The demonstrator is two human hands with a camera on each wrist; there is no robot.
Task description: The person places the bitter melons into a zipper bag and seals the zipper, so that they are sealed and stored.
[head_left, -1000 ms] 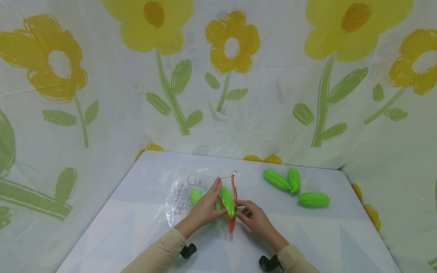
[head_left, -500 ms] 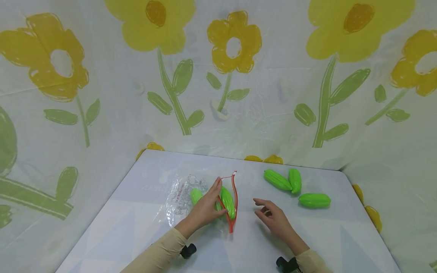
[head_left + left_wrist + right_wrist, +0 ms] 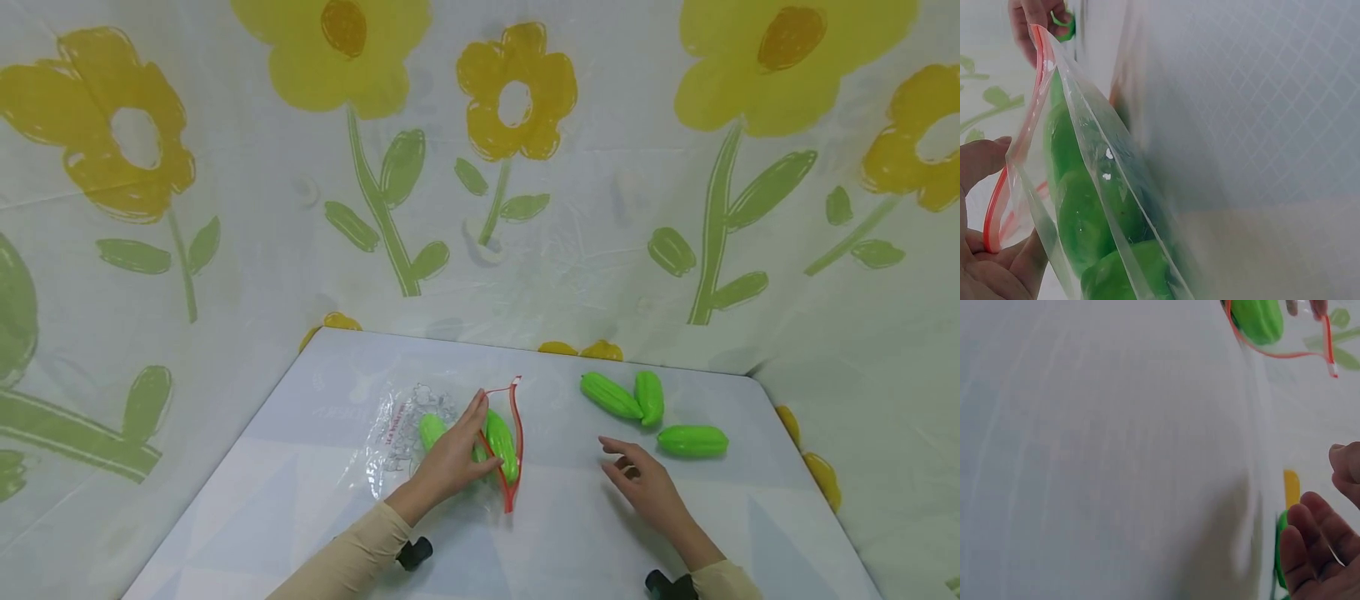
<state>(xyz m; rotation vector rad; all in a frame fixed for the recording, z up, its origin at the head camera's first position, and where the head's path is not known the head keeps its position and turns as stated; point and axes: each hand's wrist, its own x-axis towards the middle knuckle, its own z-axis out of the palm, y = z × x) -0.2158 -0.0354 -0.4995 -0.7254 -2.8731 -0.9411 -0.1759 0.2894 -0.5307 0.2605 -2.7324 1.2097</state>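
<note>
1. The left hand (image 3: 450, 462) pinches the red-zippered mouth of the clear bag (image 3: 408, 433), holding it agape; at least two green toy gourds (image 3: 501, 444) already lie inside (the wrist view hints at more, hard to count).
2. The right hand (image 3: 645, 483), fingers loose and holding nothing, hovers well apart from the bag, near three loose gourds (image 3: 692, 440) at its one o'clock.
3. Mid-loading, I'd judge: next calls for gripping the nearest gourd.

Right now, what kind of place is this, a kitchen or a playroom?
Probably a small set-up corner, not a real kitchen: a pale table stands against sheets printed with big yellow flowers, and the only things on it are a clear zip bag and green toy gourds.
</note>
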